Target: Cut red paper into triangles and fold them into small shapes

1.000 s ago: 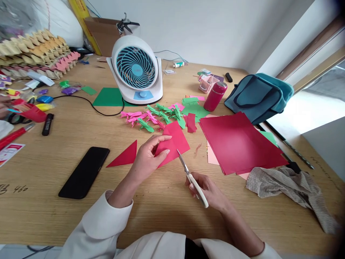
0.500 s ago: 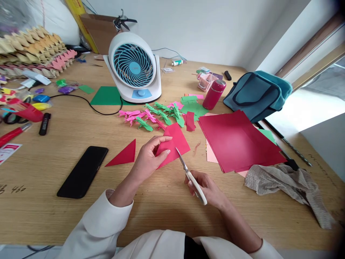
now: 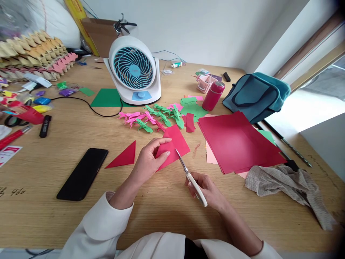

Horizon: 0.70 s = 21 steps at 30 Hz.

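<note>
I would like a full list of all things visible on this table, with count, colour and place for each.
folded paper: 1, red, centre, in left hand
scissors: 1, white handles, blades at the folded paper
paper triangle: 1, red, beside the phone
phone: 1, black, left front
paper stack: 1, red, right
fan: 1, white and blue, back
flask: 1, red, back right
bag: 1, teal, right
cloth: 1, grey, right front
left hand: holds paper
right hand: holds scissors

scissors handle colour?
White or cream; the scissors sit in the right hand, blades at the red paper. Head view.
</note>
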Each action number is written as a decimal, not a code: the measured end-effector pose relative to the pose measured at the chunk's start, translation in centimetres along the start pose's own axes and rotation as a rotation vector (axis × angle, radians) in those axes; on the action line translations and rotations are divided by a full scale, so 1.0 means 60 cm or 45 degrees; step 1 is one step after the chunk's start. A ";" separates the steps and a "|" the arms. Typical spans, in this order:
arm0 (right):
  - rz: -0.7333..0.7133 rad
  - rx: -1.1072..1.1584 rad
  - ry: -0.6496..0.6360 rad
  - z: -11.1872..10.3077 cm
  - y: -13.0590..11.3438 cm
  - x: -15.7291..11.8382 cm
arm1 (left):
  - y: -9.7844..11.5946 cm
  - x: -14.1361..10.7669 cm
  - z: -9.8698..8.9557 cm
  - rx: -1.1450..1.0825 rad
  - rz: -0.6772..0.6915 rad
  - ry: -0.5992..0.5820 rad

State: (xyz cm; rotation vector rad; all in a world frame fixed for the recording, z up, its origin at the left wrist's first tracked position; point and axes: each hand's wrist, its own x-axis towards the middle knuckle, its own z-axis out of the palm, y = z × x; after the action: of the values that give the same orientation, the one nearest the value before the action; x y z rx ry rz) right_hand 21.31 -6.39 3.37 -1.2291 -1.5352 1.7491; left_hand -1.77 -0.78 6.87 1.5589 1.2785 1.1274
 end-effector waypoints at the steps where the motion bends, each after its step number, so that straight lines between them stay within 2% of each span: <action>1: -0.004 0.005 0.005 0.001 0.001 0.000 | 0.000 0.000 0.000 -0.009 -0.009 0.002; 9: -0.019 0.023 0.019 0.007 0.006 0.001 | 0.004 -0.002 0.003 -0.156 -0.144 -0.009; 21: -0.041 0.041 0.033 0.006 0.018 0.001 | 0.006 -0.002 0.000 -0.209 -0.169 -0.051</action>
State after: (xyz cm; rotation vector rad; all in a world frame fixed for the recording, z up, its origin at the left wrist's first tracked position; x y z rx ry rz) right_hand 21.17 -6.78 2.28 -1.2001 -1.4982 1.7240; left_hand -1.67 -0.97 7.20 1.3501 1.2126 1.0827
